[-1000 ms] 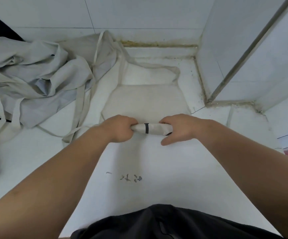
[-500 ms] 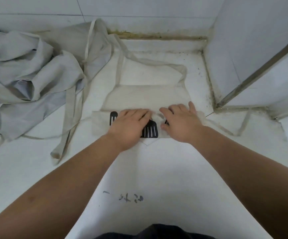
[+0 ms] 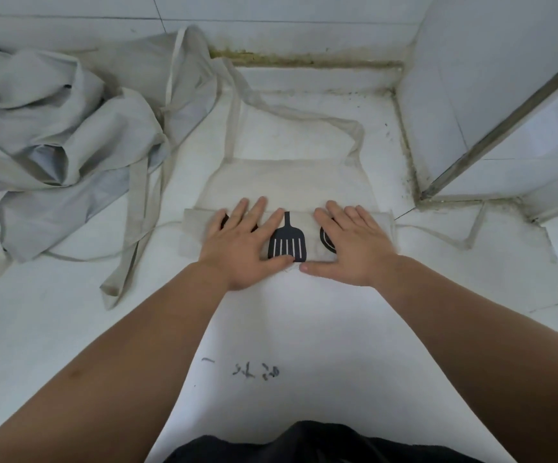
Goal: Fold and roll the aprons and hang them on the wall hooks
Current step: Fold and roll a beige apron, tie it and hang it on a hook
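Observation:
A pale beige apron (image 3: 287, 182) lies flat on the white counter, its lower part folded into a flattened band with a black spatula print (image 3: 287, 243). My left hand (image 3: 242, 243) presses flat on the left of the band, fingers spread. My right hand (image 3: 354, 245) presses flat on the right of it, partly covering a round black print. The apron's neck loop (image 3: 354, 128) stretches toward the back wall. One waist tie (image 3: 464, 238) trails off to the right.
A heap of crumpled grey aprons (image 3: 54, 145) fills the back left, with ties (image 3: 134, 222) hanging toward me. Tiled walls close the back and the right corner, with a metal strip (image 3: 504, 118). Black handwriting (image 3: 254, 372) marks the counter in front of me.
A second ago both hands gripped the apron's rolled lower part. Now the hands lie open and flat on a wide flattened band, spread further apart, with the spatula print fully exposed.

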